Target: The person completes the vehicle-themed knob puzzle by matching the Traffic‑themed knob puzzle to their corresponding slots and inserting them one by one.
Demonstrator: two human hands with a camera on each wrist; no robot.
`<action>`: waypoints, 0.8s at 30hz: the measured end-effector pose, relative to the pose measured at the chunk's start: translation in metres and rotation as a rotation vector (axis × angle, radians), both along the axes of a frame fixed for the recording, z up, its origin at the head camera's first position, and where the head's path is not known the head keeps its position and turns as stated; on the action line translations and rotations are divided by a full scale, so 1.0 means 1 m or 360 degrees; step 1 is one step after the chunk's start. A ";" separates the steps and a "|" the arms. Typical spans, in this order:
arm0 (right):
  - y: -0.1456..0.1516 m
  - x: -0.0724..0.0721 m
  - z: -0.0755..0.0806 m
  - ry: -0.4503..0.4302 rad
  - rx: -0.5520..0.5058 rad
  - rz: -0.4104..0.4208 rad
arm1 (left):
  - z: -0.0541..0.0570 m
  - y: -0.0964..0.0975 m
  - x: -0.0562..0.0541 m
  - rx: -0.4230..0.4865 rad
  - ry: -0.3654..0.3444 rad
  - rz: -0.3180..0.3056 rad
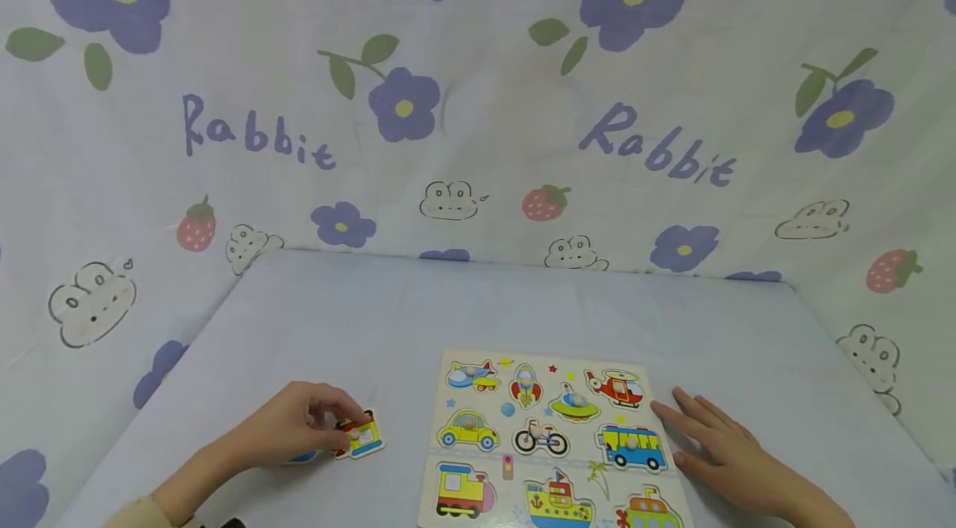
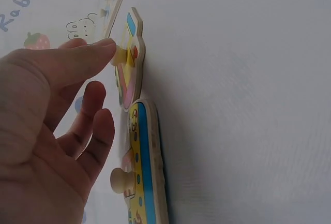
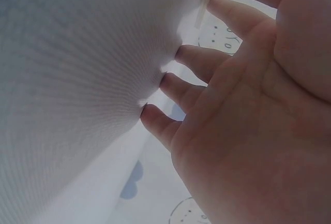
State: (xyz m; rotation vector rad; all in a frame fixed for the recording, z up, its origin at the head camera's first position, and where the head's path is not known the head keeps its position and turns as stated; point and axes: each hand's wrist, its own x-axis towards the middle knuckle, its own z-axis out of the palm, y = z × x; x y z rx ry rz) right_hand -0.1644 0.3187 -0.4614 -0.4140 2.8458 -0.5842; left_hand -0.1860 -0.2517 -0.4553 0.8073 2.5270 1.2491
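On the left of the table, my left hand [image 1: 306, 422] pinches the wooden knob of a red, yellow and green train puzzle piece [image 1: 366, 435]. The left wrist view shows thumb and fingertip at this knob, the other fingers curled free. Just behind that piece lies a yellow and blue puzzle piece [image 2: 142, 167] with its own knob [image 2: 122, 180]; from the head it is mostly hidden under the left hand. My right hand [image 1: 720, 449] rests with spread fingers at the right edge of the wooden puzzle board [image 1: 515, 449], its fingertips pressing into the tablecloth.
Knobbed pieces such as the car [image 1: 468, 430], bicycle [image 1: 540, 437] and bus [image 1: 631, 447] sit on the board. Its front row shows train [image 1: 460, 491], boat [image 1: 558, 503] and submarine [image 1: 650, 511] pictures without visible knobs. A patterned cloth [image 1: 478, 129] hangs behind the table.
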 end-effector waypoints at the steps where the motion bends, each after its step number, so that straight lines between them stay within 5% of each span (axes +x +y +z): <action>1: 0.000 0.000 0.000 -0.0001 0.0000 -0.0002 | -0.001 0.000 0.000 0.0007 -0.0036 -0.0010; 5: -0.001 -0.001 0.001 0.0008 0.0006 -0.0001 | -0.004 -0.002 -0.001 0.0057 -0.0150 -0.0037; 24: -0.001 0.000 0.001 0.0008 -0.0003 -0.0012 | -0.008 -0.003 -0.012 0.0169 -0.0253 -0.0104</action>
